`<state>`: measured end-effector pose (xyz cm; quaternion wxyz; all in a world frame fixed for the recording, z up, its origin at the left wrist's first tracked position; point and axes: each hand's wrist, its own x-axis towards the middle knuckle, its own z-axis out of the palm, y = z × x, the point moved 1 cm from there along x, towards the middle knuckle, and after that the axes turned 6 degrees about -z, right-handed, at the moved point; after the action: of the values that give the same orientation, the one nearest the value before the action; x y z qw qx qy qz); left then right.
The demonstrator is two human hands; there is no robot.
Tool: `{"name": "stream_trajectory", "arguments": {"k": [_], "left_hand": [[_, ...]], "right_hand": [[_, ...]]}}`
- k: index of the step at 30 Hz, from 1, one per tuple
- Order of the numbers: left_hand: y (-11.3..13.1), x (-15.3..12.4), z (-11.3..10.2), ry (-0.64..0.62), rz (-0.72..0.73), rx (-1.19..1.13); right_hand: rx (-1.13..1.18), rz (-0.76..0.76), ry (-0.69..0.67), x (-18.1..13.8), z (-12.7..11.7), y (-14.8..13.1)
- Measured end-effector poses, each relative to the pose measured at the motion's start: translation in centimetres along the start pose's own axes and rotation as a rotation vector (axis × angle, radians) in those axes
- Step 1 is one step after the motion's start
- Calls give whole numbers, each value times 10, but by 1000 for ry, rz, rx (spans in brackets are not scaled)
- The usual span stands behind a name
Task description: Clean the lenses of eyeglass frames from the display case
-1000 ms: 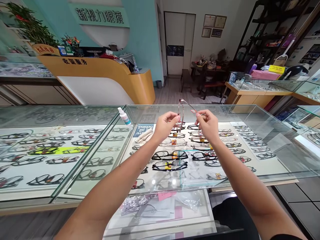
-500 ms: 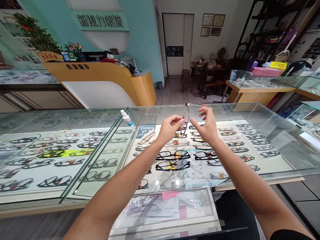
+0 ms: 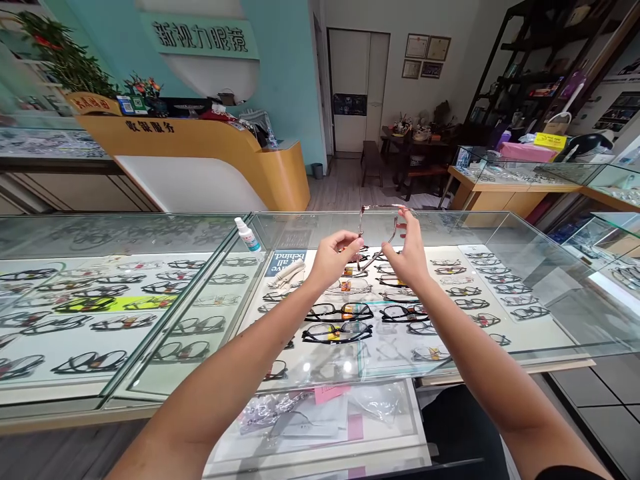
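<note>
The person is holding a thin metal pair of glasses [image 3: 376,233] up above the glass display counter [image 3: 500,230], both arms reaching forward toward twelve o'clock. The left hand [image 3: 336,259] is pinching the frame at its left end, thumb and forefinger closed on it near the hinge. The right hand [image 3: 407,252] is sitting just at three o'clock of the frame with its fingers raised and loosely curled around the other end; the fingertips are touching the thin metal, though how firmly they are gripping it is too small to tell. The glasses are hanging in the air between the two hands, tilted, with one temple arm running along the top and another slanting down toward seven o'clock.

Beneath the hands, under the glass, rows of spectacles are lying on a pale tray, among them two black-rimmed pairs [image 3: 339,321] at six o'clock of the hands. A small white spray bottle [image 3: 247,235] is standing on the counter top at nine o'clock of the left hand, well apart from it. A curved orange reception desk [image 3: 210,160] is standing beyond the counter at about ten o'clock.
</note>
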<state>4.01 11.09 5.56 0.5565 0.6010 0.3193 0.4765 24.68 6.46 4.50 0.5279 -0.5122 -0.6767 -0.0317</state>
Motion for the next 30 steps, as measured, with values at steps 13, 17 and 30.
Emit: {"name": "stream_trajectory", "arguments": {"k": [13, 17, 30], "left_hand": [[12, 3, -8, 89, 73, -6], [8, -1, -2, -1, 124, 88], [12, -16, 10, -122, 69, 66]], "right_hand": [[-82, -8, -64, -6, 4, -11], [25, -141, -164, -9, 7, -24], [188, -197, -270, -13, 15, -27]]}}
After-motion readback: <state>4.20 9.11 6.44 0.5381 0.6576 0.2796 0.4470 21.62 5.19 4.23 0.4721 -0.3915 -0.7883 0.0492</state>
